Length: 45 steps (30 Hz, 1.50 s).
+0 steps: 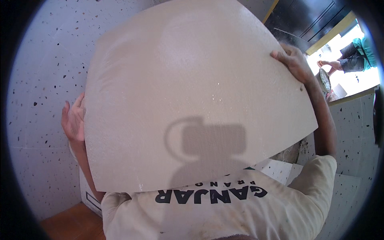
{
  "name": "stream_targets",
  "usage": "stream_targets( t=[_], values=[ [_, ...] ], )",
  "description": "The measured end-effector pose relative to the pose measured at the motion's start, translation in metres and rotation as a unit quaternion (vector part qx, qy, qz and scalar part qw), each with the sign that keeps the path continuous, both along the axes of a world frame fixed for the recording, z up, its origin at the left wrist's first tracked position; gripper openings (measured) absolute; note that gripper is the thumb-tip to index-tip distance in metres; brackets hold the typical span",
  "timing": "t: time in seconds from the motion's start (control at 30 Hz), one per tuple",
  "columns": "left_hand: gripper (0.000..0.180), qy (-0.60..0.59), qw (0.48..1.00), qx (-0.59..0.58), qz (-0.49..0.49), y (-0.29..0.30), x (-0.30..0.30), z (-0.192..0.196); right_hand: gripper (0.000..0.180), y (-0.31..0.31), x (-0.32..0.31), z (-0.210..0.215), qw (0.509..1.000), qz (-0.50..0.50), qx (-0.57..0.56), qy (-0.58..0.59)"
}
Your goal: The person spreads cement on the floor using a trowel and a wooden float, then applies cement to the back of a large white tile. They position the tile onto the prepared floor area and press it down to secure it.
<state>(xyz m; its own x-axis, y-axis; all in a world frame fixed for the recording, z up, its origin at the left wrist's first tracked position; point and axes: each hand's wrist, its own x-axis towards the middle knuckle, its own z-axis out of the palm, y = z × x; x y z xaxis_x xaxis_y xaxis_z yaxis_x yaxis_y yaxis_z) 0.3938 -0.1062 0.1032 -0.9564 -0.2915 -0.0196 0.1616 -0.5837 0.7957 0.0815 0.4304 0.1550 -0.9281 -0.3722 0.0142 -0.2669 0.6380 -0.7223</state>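
Note:
A large, flat beige tile (192, 72) fills most of the view, held up in front of my chest and hiding much of what lies behind it. My right hand (294, 63) grips its right edge, thumb lying on the near face and the other fingers out of sight behind. At the left edge, my left hand (75, 120) bears against the side of the tile with its palm partly showing and its fingers pointing up. A small dark spot marks the tile close to its right edge. Shadows fall across the lower half of its face.
Dark-speckled pale tiling (44, 88) surrounds me. A black door (304, 18) stands at the upper right beside a bright doorway, where another person (356, 56) is near a round basin (325, 80). An orange-brown surface (72, 224) lies at the lower left.

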Motion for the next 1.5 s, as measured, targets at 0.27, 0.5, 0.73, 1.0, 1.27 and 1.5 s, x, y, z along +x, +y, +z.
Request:
stream_targets(
  t=[0.27,0.5,0.73,1.0,1.27,1.5],
  values=[
    [0.087,-0.221,0.950,-0.147,0.165,-0.002,0.013,0.003,0.068,-0.013,0.002,-0.006,0.996,0.076,-0.012,0.048],
    [0.085,-0.271,0.883,-0.243,0.298,0.013,0.052,-0.005,0.064,-0.054,-0.003,0.003,0.986,0.136,-0.035,0.089],
    [0.078,-0.299,0.820,-0.278,0.401,-0.034,0.092,-0.047,0.054,-0.104,-0.008,-0.002,0.982,0.175,-0.044,0.057],
    [0.072,-0.353,0.791,-0.216,0.451,-0.073,0.141,-0.106,0.059,-0.171,-0.016,-0.056,0.968,0.242,-0.071,0.020],
    [0.063,-0.356,0.735,-0.190,0.545,-0.031,0.179,-0.103,0.062,-0.214,-0.015,-0.105,0.951,0.283,-0.102,-0.077],
    [0.052,-0.328,0.709,-0.153,0.605,0.026,0.207,-0.065,0.054,-0.241,-0.070,-0.137,0.882,0.450,-0.025,-0.136]
  ],
)
